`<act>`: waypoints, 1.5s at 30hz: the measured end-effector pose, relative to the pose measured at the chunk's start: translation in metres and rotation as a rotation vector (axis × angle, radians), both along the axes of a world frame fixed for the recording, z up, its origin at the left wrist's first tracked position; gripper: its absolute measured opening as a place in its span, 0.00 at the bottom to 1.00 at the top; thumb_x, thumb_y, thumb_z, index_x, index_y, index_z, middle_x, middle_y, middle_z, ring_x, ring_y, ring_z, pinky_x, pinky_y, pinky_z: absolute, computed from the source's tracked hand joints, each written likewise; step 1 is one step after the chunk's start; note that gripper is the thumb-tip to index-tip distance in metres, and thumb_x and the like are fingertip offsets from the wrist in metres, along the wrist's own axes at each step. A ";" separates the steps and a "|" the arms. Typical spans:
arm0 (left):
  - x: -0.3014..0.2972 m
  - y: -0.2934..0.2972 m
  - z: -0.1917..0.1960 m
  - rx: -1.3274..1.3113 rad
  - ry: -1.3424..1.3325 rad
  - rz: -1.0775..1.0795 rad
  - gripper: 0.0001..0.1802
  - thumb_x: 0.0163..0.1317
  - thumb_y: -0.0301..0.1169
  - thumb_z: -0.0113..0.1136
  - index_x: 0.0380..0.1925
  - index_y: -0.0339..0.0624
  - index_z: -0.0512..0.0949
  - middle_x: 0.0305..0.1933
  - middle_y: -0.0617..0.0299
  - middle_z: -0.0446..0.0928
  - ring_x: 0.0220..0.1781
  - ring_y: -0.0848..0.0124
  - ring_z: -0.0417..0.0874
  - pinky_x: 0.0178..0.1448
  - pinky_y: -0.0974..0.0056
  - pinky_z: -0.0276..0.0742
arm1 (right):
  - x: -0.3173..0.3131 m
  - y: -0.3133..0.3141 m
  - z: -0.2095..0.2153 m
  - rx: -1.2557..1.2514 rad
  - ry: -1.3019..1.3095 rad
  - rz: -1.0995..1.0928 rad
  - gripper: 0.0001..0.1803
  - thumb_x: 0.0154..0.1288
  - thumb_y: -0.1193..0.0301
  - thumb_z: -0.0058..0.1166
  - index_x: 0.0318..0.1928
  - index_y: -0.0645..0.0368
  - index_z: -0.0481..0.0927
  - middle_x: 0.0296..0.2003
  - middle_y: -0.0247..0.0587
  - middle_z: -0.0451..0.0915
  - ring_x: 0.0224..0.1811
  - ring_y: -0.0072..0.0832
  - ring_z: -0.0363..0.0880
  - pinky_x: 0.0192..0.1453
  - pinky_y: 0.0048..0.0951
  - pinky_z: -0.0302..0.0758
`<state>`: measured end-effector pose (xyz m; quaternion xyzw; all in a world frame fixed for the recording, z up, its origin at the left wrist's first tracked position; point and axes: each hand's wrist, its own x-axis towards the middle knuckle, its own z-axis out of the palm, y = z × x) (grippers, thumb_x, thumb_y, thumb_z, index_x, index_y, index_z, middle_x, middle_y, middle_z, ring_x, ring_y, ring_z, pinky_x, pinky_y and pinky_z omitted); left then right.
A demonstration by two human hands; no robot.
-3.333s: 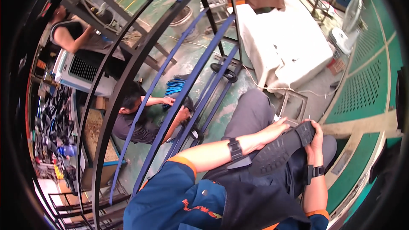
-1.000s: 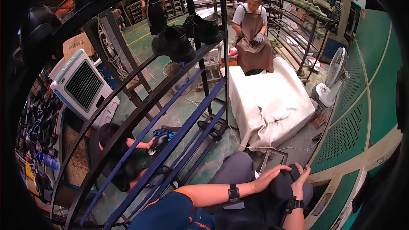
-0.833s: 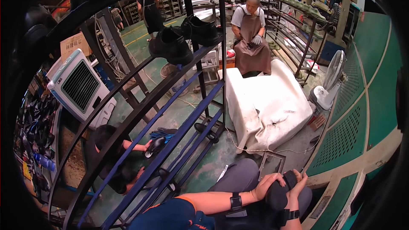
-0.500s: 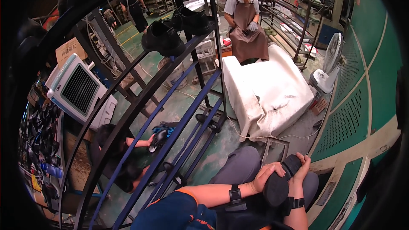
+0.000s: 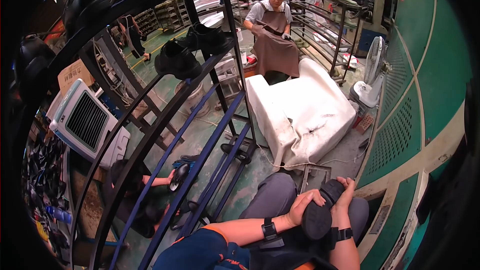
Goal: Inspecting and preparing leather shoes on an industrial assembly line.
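A black shoe (image 5: 317, 221) lies over my lap, its dark sole turned up toward me. My left hand (image 5: 302, 207) grips it from the left side, fingers bent over its narrow middle. On the far right side, my right hand (image 5: 344, 201) is wrapped round the heel end, with its fingertips showing past the edge. The shoe's upper is hidden beneath the sole. Both wrists wear black straps.
A black and blue metal rack (image 5: 192, 182) with black shoes stands close at left. Ahead is a white-covered armchair-like block (image 5: 305, 115), with an aproned person (image 5: 274, 40) seated behind. Green perforated panels (image 5: 395, 140) and a fan (image 5: 372, 70) line the right. Another person crouches beyond the rack.
The whole scene has shifted slightly left in view. My hands keep the shoe in nearly the same pose. The seated person's hands have moved apart on the apron.
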<state>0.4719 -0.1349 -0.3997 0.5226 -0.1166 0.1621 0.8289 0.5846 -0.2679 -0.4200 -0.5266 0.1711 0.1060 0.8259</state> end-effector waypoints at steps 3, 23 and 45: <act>0.008 0.001 -0.001 -0.029 -0.022 -0.015 0.31 0.76 0.44 0.31 0.29 0.31 0.78 0.34 0.48 0.77 0.43 0.56 0.78 0.59 0.56 0.71 | -0.001 -0.003 -0.004 0.007 0.035 -0.031 0.22 0.69 0.54 0.46 0.43 0.60 0.81 0.38 0.37 0.80 0.40 0.27 0.79 0.51 0.27 0.74; 0.005 -0.005 0.009 0.080 -0.015 0.021 0.29 0.75 0.43 0.32 0.28 0.32 0.77 0.34 0.48 0.77 0.43 0.56 0.78 0.58 0.55 0.72 | -0.014 -0.007 -0.007 -0.058 -0.206 -0.068 0.20 0.71 0.61 0.41 0.45 0.64 0.82 0.44 0.40 0.80 0.50 0.28 0.76 0.60 0.29 0.69; -0.008 0.014 0.049 0.424 -0.354 0.007 0.36 0.72 0.56 0.29 0.25 0.37 0.75 0.33 0.53 0.79 0.41 0.56 0.80 0.62 0.51 0.64 | -0.030 0.000 0.053 0.137 -0.199 -0.033 0.18 0.70 0.65 0.41 0.49 0.63 0.79 0.46 0.42 0.81 0.50 0.30 0.79 0.60 0.29 0.72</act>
